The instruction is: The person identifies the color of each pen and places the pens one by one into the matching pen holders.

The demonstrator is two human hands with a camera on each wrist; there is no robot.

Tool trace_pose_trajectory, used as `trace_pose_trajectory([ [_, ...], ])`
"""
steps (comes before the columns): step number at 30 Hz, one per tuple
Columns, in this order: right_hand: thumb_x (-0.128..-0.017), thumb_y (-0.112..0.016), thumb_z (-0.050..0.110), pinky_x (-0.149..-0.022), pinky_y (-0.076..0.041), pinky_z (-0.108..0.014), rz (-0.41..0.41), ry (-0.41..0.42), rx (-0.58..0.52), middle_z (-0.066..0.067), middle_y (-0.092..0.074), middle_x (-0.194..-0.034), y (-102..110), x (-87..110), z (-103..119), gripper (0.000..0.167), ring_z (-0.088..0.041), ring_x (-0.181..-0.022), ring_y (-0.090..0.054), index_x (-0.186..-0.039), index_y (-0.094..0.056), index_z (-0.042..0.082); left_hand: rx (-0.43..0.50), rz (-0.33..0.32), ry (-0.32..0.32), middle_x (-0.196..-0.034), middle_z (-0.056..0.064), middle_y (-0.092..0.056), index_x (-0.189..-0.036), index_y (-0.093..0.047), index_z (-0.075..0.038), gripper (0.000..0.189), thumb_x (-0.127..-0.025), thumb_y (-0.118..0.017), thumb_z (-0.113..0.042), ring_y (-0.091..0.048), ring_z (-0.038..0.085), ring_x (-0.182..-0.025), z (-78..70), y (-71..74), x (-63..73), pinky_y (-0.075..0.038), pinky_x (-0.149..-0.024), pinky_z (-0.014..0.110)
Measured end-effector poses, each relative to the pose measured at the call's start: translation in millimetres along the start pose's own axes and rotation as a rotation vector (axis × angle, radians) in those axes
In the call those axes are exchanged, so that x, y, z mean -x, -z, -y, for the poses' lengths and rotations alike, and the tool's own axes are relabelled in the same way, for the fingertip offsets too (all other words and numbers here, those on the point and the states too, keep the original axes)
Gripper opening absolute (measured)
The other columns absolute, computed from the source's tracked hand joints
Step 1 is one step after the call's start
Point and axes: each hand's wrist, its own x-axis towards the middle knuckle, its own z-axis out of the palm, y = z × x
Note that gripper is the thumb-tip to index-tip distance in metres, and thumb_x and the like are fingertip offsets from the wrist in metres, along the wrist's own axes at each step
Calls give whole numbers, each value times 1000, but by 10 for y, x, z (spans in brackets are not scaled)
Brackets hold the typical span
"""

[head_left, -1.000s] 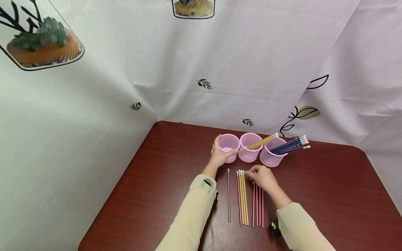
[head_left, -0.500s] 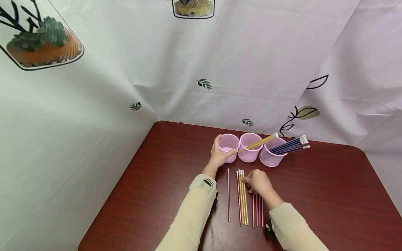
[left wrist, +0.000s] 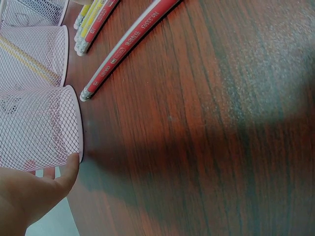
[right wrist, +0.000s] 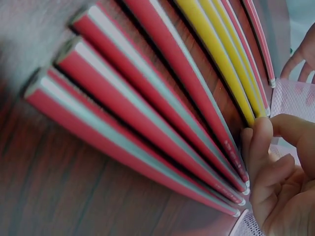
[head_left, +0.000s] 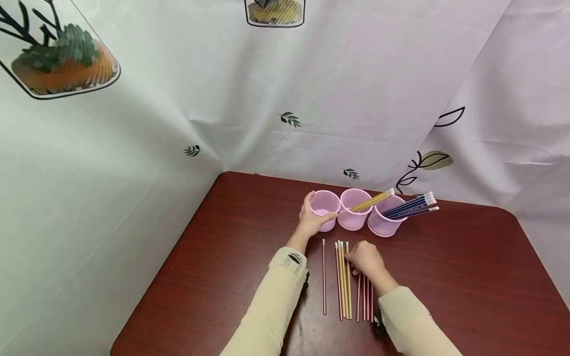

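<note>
Three pink mesh pencil cups stand in a row at the back of the table. My left hand holds the leftmost cup, with the thumb at its rim and fingers around its far side. My right hand pinches a yellow pencil near its eraser end, while that pencil lies in a row on the table. Left of it are other yellow pencils and a red pencil. More red pencils lie under and beside the right hand, their eraser ends hidden in the head view.
A single red pencil lies apart on the left. The middle cup holds yellow pencils, and the right cup holds several blue pencils. A printed white cloth hangs behind the dark red table.
My right hand has come down and left to the yellow pencils, and the eraser end of the rightmost one has shifted slightly right, away from the others. The left hand has stayed on the cup.
</note>
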Motion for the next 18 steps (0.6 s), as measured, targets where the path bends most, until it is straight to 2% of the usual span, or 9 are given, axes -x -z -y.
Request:
trace_pose_trajectory([
  [9, -74, -64, 18, -50, -45, -33, -3, -27, 68, 2, -49, -35, -35, -4, 31, 26, -10, -32, -51, -50, -59, 9, -3, -1, 1, -141, 11, -34, -142, -27, -30, 94, -67, -83, -30, -30, 33, -125, 21, -11, -1, -31, -98, 47],
  [14, -72, -64, 17, -50, -46, -35, -28, 4, 75, 3, -47, -33, -52, -3, 34, 27, -11, -32, -49, -47, -59, 9, -4, -2, -3, -141, 11, -34, -142, -27, -31, 93, -68, -83, -31, -30, 33, -125, 17, -5, 0, -31, -98, 47],
  [18, -71, -65, 19, -58, -48, -40, -44, 14, 98, 3, -46, -33, -57, -9, 30, 29, -16, -40, -53, -45, -59, 9, -5, -4, -5, -141, 11, -34, -142, -27, -30, 93, -68, -83, -31, -30, 34, -125, 20, -4, -4, -31, -98, 48],
])
